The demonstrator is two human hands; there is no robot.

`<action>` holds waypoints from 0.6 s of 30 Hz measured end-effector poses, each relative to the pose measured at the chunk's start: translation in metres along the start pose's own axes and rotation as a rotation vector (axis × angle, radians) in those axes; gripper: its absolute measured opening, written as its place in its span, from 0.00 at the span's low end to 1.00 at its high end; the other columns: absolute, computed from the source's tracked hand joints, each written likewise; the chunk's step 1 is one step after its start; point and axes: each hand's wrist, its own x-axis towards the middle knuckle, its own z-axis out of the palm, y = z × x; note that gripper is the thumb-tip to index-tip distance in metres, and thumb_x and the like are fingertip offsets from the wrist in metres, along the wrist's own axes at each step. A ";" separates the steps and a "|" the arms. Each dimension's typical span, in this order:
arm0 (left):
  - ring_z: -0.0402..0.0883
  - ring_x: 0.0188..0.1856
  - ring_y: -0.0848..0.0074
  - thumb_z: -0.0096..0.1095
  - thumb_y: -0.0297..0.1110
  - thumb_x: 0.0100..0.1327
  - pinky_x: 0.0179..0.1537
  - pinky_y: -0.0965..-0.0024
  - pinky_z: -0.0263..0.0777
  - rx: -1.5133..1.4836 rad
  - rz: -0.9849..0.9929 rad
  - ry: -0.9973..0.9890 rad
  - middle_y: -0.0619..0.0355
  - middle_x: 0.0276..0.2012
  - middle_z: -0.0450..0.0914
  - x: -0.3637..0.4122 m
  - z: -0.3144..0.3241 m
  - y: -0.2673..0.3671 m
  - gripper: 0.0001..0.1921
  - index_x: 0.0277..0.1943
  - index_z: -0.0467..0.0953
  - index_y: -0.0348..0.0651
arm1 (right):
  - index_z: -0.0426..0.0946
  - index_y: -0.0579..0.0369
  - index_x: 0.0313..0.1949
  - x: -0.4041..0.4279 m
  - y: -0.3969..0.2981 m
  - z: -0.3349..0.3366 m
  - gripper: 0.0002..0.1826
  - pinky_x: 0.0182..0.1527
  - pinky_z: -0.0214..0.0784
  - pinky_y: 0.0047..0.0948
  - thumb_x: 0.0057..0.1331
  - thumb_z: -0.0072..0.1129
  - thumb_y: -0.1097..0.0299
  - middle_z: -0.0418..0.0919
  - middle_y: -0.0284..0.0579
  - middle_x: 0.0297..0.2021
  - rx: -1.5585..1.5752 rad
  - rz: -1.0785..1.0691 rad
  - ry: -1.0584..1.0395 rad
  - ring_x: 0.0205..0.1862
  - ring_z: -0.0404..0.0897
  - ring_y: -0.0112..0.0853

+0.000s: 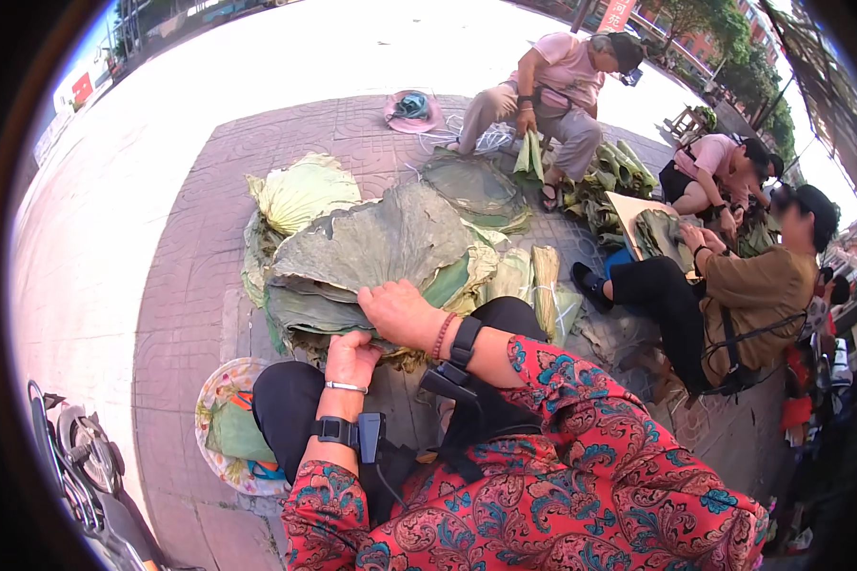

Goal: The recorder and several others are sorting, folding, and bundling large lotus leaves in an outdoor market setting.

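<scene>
A large grey-green dried lotus leaf [371, 239] lies fanned across a pile before my knees. My right hand [403, 312] pinches the near edge of this leaf, with its fingers bent over the top. Just below and to the left, my left hand [351, 359] holds the edge of the folded lower leaves [311, 312], its thumb pressed against the fingers. What lies between the fingertips is partly hidden. A paler yellow-green leaf [311, 189] shows at the pile's far left, and a flat stack of dark leaves [471, 185] sits behind it.
Tied leaf bundles [545, 285] lie right of my knee. A floral hat [214, 428] holding a green leaf is at my left. One person [564, 93] sits ahead; another [750, 285] works at a board [628, 218] on the right. A pink hat [414, 112] lies beyond.
</scene>
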 end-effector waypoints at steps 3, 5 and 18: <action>0.75 0.44 0.67 0.50 0.15 0.49 0.44 0.59 0.69 0.022 0.003 -0.011 0.57 0.41 0.77 0.002 -0.004 -0.002 0.17 0.43 0.73 0.39 | 0.67 0.58 0.38 -0.001 -0.005 0.005 0.13 0.37 0.67 0.40 0.53 0.53 0.68 0.77 0.46 0.30 -0.032 0.043 0.053 0.35 0.78 0.42; 0.75 0.44 0.66 0.50 0.15 0.49 0.44 0.58 0.69 0.034 0.016 -0.028 0.57 0.41 0.77 0.002 -0.007 -0.002 0.17 0.43 0.73 0.39 | 0.66 0.57 0.39 0.000 -0.005 0.008 0.14 0.35 0.66 0.41 0.53 0.54 0.67 0.77 0.45 0.30 -0.015 0.029 0.152 0.34 0.77 0.41; 0.75 0.47 0.65 0.49 0.16 0.48 0.48 0.56 0.67 0.038 0.023 -0.049 0.55 0.44 0.76 -0.002 0.001 -0.002 0.19 0.45 0.73 0.38 | 0.71 0.52 0.34 -0.007 0.009 0.012 0.07 0.41 0.62 0.38 0.55 0.52 0.69 0.73 0.42 0.31 0.050 -0.043 0.170 0.41 0.71 0.39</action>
